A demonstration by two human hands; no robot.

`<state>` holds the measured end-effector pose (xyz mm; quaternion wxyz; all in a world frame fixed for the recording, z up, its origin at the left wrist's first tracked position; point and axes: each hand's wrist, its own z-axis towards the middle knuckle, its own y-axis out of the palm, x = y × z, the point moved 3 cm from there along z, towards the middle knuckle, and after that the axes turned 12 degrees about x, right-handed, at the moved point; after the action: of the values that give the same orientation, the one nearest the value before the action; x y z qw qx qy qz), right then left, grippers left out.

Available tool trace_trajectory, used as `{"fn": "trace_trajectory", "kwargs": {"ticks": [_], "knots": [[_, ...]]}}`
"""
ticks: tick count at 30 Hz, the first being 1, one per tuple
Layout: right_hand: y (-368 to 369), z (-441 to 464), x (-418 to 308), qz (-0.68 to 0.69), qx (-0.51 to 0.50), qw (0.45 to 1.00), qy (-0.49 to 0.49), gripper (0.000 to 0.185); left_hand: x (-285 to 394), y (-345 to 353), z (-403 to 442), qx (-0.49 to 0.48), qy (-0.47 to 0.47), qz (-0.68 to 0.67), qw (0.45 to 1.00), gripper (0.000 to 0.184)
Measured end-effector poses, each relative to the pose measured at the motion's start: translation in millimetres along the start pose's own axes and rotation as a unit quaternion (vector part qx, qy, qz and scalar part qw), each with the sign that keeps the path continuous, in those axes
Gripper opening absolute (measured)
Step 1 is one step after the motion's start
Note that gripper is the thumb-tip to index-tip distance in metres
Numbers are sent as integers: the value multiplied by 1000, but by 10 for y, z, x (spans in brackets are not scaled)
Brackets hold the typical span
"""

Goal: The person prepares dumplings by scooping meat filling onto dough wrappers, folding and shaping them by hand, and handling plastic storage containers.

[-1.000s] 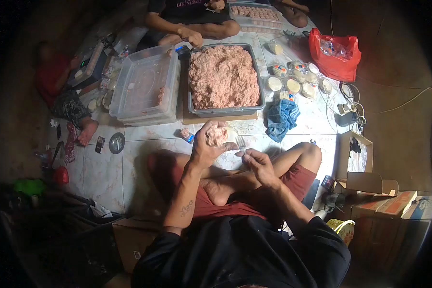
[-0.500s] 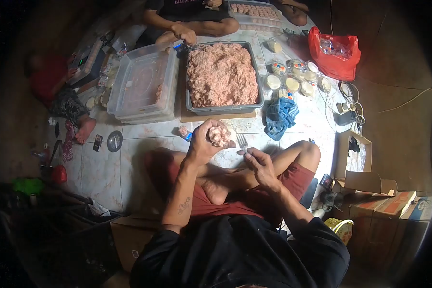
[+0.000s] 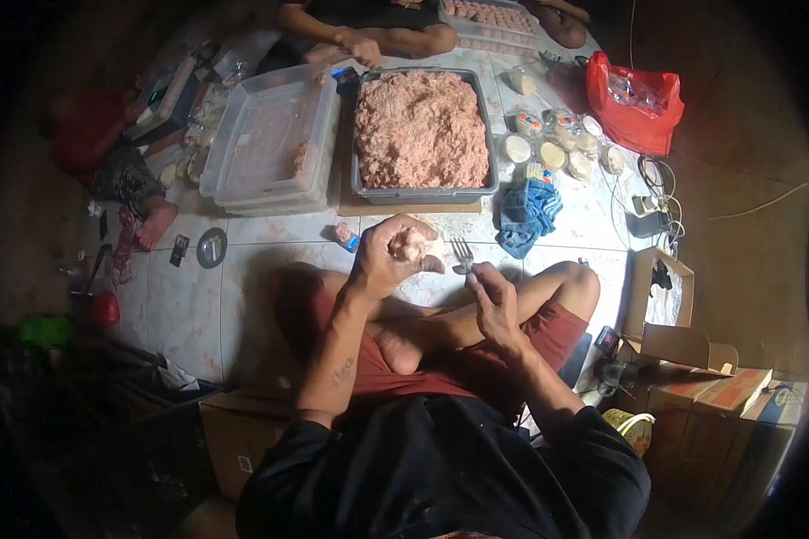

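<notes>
My left hand (image 3: 383, 262) is curled around a lump of pinkish minced meat (image 3: 411, 243), partly covered by the fingers. A metal fork (image 3: 462, 251) points up from my right hand (image 3: 494, 304), its handle pinched between thumb and fingers. The tines stand just right of the lump, apart from it. Beyond both hands, a grey tub (image 3: 420, 193) holds a large mound of minced meat (image 3: 422, 130). On the tiles left of my left hand sits a small bit of meat (image 3: 342, 231) beside a blue object.
Clear plastic bins (image 3: 265, 144) stand left of the tub. To its right are several wrapped pale round items (image 3: 553, 158), a blue cloth (image 3: 528, 216) and a red bag (image 3: 634, 103). Another person's hand (image 3: 361, 48) is behind the tub. Cardboard boxes (image 3: 719, 395) flank me.
My left fingers have closed further over the lump. The fork has come a little up and right and shows more upright. The other person's hand behind the tub has shifted.
</notes>
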<state>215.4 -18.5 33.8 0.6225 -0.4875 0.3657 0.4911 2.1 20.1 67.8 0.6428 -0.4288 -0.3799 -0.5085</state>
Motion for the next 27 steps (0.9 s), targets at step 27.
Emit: {"fn": "trace_trajectory", "kwargs": {"ticks": [27], "knots": [[-142,243,-701,-145,-12,986,-75,21,22,-53,82,67,70,75,993,56]]}}
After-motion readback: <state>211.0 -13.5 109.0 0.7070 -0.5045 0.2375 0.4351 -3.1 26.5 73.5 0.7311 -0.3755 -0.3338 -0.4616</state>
